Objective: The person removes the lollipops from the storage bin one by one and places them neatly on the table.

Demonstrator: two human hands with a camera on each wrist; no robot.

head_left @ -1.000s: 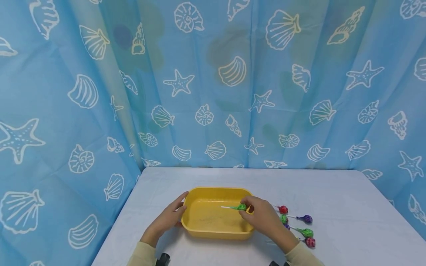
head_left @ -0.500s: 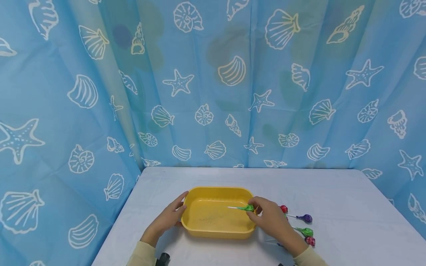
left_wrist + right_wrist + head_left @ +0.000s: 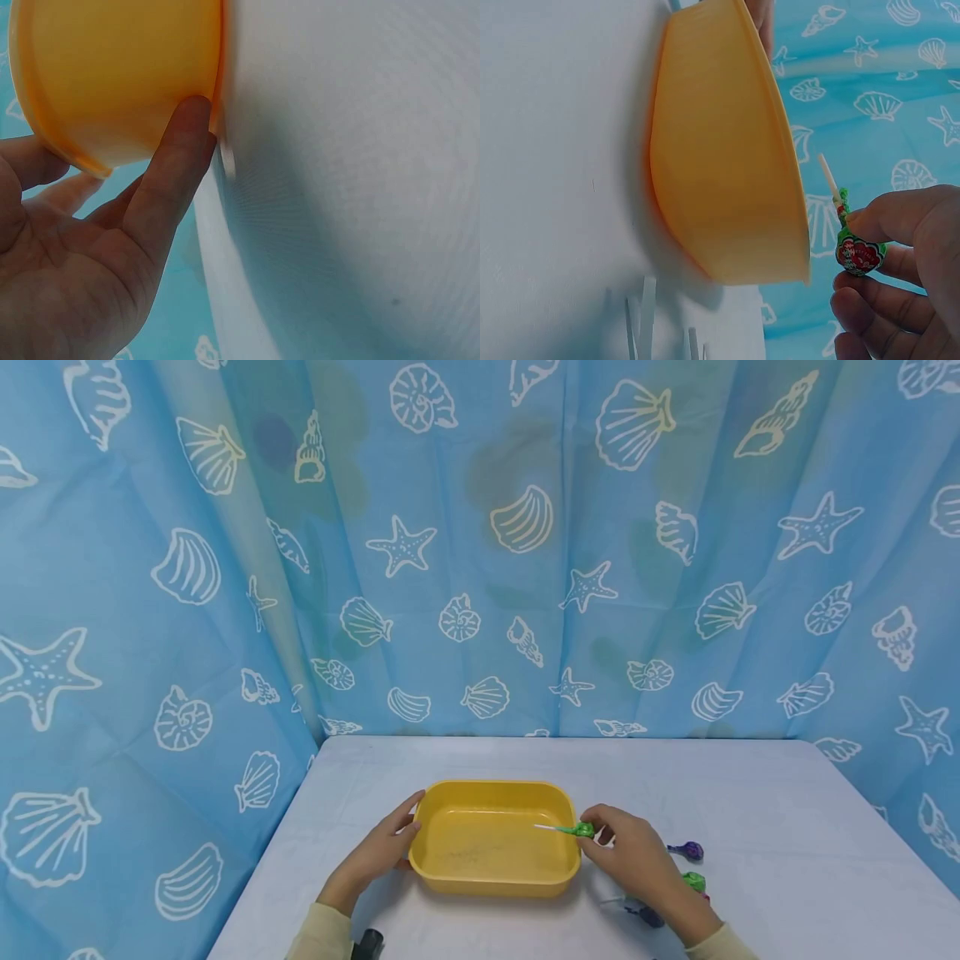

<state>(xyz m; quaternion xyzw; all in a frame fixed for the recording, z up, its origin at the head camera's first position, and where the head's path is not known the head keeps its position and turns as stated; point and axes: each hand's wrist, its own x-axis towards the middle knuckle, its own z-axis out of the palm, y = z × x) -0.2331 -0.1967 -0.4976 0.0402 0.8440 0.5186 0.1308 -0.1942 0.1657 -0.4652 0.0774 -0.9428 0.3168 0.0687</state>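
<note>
A yellow plastic tray [image 3: 495, 887] with rounded corners stands on the table. At its left end my left hand [image 3: 377, 853] grips the end; the left wrist view shows a finger [image 3: 180, 142] against the outer wall and the thumb by the rim. My right hand [image 3: 628, 852] pinches a green-wrapped lollipop [image 3: 583, 830] by its head, between thumb and fingers. Its white stick [image 3: 828, 175] points left over the tray's right rim in the head view. In the right wrist view, the lollipop is apart from the tray wall [image 3: 720, 142].
More lollipops lie right of the tray, partly hidden by my right arm: a purple one [image 3: 692, 852], a green one [image 3: 694, 882] and a dark one [image 3: 647, 913]. White sticks [image 3: 649, 315] show in the right wrist view. A blue shell-patterned curtain [image 3: 480, 568] surrounds the white table [image 3: 420, 760].
My right hand has moved right with the green lollipop, from over the tray to its right rim. The arm now covers more of the loose lollipops. My left hand stays in place.
</note>
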